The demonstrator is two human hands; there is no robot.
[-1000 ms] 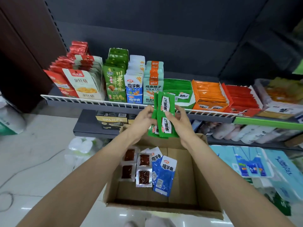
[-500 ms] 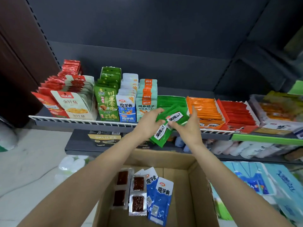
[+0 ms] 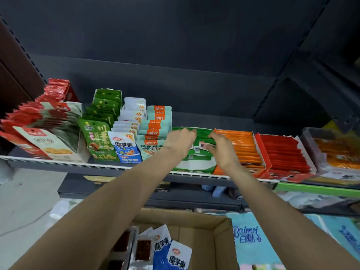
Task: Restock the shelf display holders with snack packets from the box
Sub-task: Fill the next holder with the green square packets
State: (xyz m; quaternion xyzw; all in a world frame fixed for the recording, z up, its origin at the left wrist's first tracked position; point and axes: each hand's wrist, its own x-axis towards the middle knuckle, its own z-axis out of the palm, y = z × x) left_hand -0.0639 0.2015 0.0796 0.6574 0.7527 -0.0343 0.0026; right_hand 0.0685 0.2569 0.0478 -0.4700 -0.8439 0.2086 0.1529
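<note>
- Green snack packets (image 3: 196,148): glossy green film w/ white label panel, barcode and a bit of red logo showing; stacked flat in the green display holder (image 3: 191,168) on the shelf (image 3: 64,166), between the teal/orange packet row (image 3: 155,131) and the orange packet tray (image 3: 247,151).
- Left hand (image 3: 180,142): over the holder's left side, fingers (image 3: 188,131) curled down onto the packets' far edge, gripping the stack.
- Right hand (image 3: 222,148): on the stack's right side, fingers curled round the packets' edge, thumb near the white label.
- Holder front: white panel w/ green border, sits just behind the shelf's white wire rail.
- Cardboard box (image 3: 220,242) below, in front of the shelf: holds blue-and-white packets (image 3: 173,254) and clear-sealed packs w/ dark reddish contents (image 3: 143,250).
- Other stock: red packet tray (image 3: 282,152) right of orange; green upright packs (image 3: 99,137) and blue/white packs (image 3: 126,148) to the left.
</note>
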